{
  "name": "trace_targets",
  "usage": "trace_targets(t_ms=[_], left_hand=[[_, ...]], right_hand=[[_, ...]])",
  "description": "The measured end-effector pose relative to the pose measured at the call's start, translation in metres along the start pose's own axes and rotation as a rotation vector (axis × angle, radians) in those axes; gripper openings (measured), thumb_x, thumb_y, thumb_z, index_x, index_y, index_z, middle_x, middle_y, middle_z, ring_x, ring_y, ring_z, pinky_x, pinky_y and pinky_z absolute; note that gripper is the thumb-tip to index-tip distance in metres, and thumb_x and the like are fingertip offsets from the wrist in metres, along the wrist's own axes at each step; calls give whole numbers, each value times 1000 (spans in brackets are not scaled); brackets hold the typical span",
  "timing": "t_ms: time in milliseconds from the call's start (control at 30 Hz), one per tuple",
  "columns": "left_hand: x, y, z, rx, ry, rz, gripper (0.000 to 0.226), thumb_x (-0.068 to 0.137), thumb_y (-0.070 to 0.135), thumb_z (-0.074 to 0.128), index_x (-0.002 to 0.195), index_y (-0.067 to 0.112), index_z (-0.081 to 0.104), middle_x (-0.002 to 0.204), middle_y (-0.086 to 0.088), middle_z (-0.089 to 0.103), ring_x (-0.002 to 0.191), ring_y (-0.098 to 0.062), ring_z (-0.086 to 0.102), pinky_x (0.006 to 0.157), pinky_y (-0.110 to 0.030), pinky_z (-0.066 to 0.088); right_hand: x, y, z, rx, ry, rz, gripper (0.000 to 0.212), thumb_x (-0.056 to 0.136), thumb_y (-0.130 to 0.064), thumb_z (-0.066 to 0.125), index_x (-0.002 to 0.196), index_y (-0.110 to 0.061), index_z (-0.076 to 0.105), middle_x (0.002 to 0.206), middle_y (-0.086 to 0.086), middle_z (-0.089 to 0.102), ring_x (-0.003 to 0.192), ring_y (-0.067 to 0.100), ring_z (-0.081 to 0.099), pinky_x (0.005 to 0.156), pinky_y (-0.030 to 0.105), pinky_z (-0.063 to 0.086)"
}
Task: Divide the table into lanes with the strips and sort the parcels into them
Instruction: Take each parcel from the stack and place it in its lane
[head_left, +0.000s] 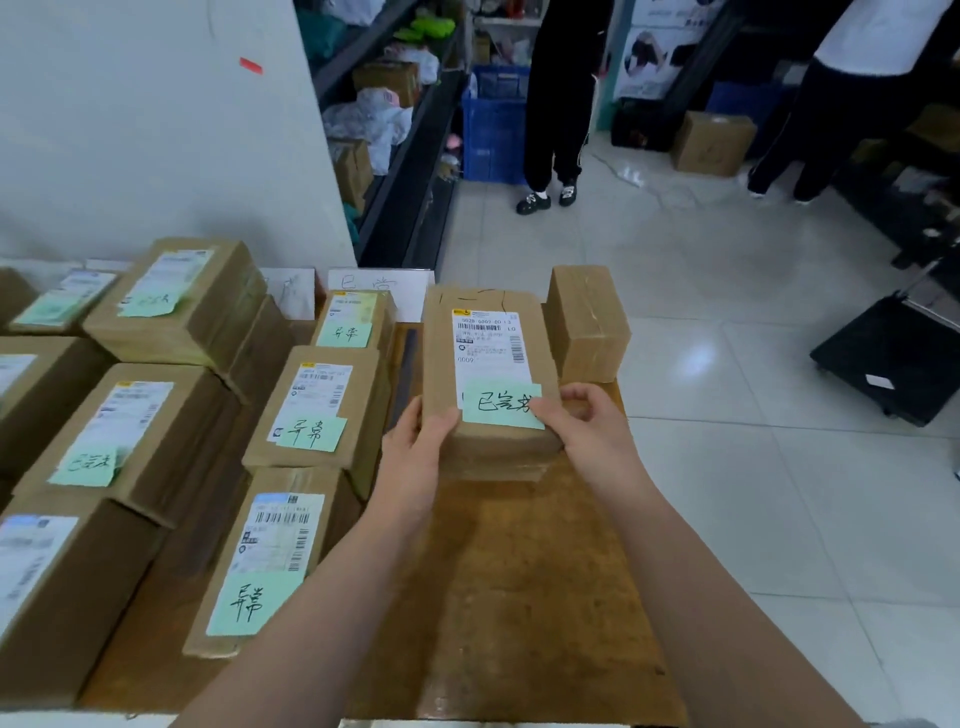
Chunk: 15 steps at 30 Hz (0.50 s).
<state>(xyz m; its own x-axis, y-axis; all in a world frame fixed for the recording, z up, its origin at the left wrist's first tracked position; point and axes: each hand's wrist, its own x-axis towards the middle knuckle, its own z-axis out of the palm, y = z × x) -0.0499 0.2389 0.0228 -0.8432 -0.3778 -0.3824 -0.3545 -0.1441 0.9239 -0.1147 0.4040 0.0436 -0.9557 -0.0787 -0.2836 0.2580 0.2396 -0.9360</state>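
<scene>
**Q:** so where's the parcel (441, 358), and what's it like?

**A:** flat oblong box in matte kraft cardboard, a bit scuffed, over on the right side of the worn brown wooden table (519, 597). It's got a white printed shipping label (485, 340) on top and a pale green paper note (498, 408) with handwriting stuck over the near end. A small blocky taped carton (587, 322) stands just beside its far right corner.

**Q:** and the hands?

**A:** both on the near end. The left hand (421, 441) is wrapped round the near left corner. The right hand (584, 421) grips the near right corner, thumb on the note. Can't tell if it's lifted or resting. A dark narrow strip (410, 348) lies along its left, and past that there's a column of similar boxes (317, 410) with green notes.
</scene>
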Motion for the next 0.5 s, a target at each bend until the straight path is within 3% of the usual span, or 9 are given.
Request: trace_targets(t_ms=[200, 333, 500], left_hand=[[1, 18, -53, -75, 112, 77, 75, 71, 72, 56, 140, 44, 44, 134, 13, 55, 123, -12, 51, 107, -47, 43], [8, 29, -106, -59, 167, 127, 48, 94, 53, 51, 138, 33, 50, 127, 9, 60, 112, -9, 55, 82, -25, 45], [5, 41, -185, -96, 236, 135, 41, 93, 47, 55, 130, 28, 58, 118, 4, 66, 103, -13, 63, 74, -25, 48]], right_hand=[[1, -30, 59, -19, -37, -82, 36, 83, -41, 72, 111, -27, 54, 102, -13, 63, 91, 5, 61, 79, 28, 54], [-4, -48, 112, -32, -111, -107, 39, 83, -42, 71, 116, -28, 53, 105, -13, 62, 96, 6, 61, 76, 24, 54], [-21, -73, 183, -24, -166, -120, 40, 82, -38, 74, 114, -24, 55, 103, -9, 65, 91, 5, 64, 80, 28, 56]])
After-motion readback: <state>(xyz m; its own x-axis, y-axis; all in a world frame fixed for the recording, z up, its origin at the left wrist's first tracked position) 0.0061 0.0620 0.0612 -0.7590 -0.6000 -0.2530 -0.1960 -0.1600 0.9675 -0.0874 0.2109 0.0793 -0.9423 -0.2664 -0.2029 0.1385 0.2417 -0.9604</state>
